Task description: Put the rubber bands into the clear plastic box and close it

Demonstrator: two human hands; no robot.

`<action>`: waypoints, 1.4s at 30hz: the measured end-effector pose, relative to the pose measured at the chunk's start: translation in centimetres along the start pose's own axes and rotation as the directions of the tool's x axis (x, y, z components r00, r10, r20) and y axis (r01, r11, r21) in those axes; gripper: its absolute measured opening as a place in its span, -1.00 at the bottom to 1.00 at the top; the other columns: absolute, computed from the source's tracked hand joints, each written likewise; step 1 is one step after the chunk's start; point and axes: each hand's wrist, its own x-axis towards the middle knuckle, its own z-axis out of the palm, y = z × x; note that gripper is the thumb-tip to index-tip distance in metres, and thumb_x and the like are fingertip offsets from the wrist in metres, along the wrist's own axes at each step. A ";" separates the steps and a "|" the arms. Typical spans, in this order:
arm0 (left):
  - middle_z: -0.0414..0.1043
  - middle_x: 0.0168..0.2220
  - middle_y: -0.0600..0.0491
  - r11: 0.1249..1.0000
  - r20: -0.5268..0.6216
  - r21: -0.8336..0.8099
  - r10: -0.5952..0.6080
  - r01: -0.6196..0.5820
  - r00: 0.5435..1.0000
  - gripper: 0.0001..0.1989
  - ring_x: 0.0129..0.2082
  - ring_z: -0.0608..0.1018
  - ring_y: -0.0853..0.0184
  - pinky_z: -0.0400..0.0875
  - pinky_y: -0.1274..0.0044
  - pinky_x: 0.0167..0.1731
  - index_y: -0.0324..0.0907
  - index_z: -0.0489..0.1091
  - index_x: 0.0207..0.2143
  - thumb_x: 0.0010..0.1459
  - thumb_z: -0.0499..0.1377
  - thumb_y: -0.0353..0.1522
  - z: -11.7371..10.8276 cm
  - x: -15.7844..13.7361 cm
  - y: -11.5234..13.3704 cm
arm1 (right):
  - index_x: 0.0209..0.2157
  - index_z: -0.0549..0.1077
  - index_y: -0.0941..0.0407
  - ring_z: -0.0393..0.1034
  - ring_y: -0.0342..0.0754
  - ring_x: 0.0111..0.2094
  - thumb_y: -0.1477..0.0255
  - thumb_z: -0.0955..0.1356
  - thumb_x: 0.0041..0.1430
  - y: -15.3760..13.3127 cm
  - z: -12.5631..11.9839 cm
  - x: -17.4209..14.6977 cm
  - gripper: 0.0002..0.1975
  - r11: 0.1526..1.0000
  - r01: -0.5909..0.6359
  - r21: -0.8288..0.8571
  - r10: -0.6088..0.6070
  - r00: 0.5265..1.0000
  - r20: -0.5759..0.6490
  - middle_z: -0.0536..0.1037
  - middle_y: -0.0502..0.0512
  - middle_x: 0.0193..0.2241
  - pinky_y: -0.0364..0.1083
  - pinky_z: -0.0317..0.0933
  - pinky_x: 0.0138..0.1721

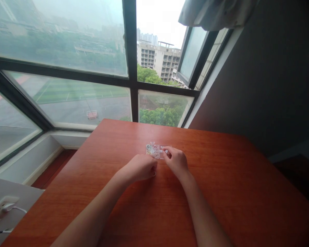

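A small clear plastic case lies on the table with its compartments exposed. Inside are several small coiled or ring-like pieces, some greenish, some pale yellow, too small to name. My left hand is curled just in front of the case. A thin pale loop shows below its fingertips and appears pinched between them. From the right, my right hand pinches the case's clear lid between thumb and forefinger. My left hand hides the near edge of the case.
The reddish-brown wooden table reaches up to dark-framed windows. A grey wall rises on the right, with a curtain hanging above. At lower left, a plug and cable sit in a wall socket.
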 end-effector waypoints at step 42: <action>0.36 -0.03 -0.06 0.986 -0.357 -0.163 -0.094 0.037 0.929 -0.39 -0.08 0.45 0.15 0.35 0.43 -0.15 -0.14 0.28 0.03 -0.07 0.33 -0.18 2.0 1.4 -6.2 | 0.01 0.45 0.13 0.26 0.06 0.13 0.30 0.28 0.21 -0.5 1.8 -0.2 -0.63 0.914 0.095 0.394 -0.111 0.994 0.016 0.41 0.20 0.10 0.04 0.12 0.18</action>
